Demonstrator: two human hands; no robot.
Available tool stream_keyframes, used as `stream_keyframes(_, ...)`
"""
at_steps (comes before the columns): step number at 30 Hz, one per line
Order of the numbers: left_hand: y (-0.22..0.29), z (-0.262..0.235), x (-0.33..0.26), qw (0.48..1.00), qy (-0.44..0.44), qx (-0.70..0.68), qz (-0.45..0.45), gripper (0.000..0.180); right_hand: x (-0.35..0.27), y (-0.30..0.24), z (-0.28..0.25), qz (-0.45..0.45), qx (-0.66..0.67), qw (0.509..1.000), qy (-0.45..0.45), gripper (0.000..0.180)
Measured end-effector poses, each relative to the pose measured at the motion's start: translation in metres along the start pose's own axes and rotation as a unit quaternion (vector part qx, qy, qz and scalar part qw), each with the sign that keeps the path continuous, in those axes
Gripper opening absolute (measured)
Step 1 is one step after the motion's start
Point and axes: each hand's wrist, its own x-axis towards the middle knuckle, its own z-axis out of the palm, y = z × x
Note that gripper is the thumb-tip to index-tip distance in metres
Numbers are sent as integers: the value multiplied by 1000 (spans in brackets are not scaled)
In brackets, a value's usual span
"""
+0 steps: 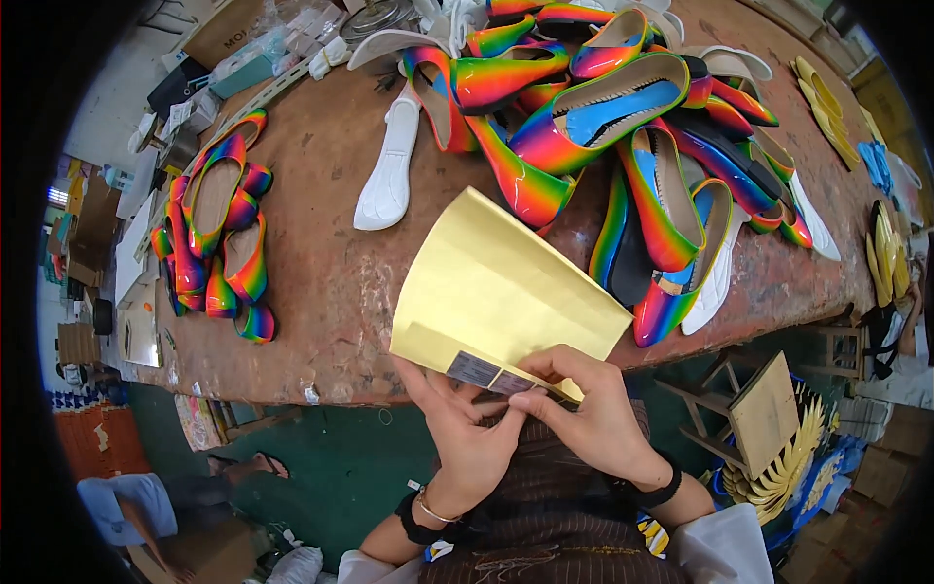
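Note:
A pale yellow sheet (506, 282), curved along its upper left edge, is held up in front of me at the near edge of the table. Grey printed labels (474, 368) sit in a row along its lower edge. My left hand (457, 428) grips that edge from below, its fingers partly hidden behind the sheet. Closed on the same edge, the thumb and index finger of my right hand (589, 409) pinch by the right-hand label. Just beyond lies a heap of shiny rainbow-coloured flat shoes (623, 112), some with blue insoles showing.
A smaller pile of rainbow shoes (209, 209) sits on the left of the brown worktable (326, 292). White shoe forms (389, 165) lie around the large heap. To the right stand a wooden stool (764, 414) and a stack of yellow pieces (788, 472). Another person (131, 511) is at lower left.

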Motion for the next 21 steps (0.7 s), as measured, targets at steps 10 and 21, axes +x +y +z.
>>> stream_keyframes(10,27,-24,14,712,-116,577,383,31,6,-12,-43,-109,-205,968,-99,11)
stream_keyframes(21,49,-22,30,818,-184,448,311,29,-5,-26,-74,-161,-221,962,-23,23)
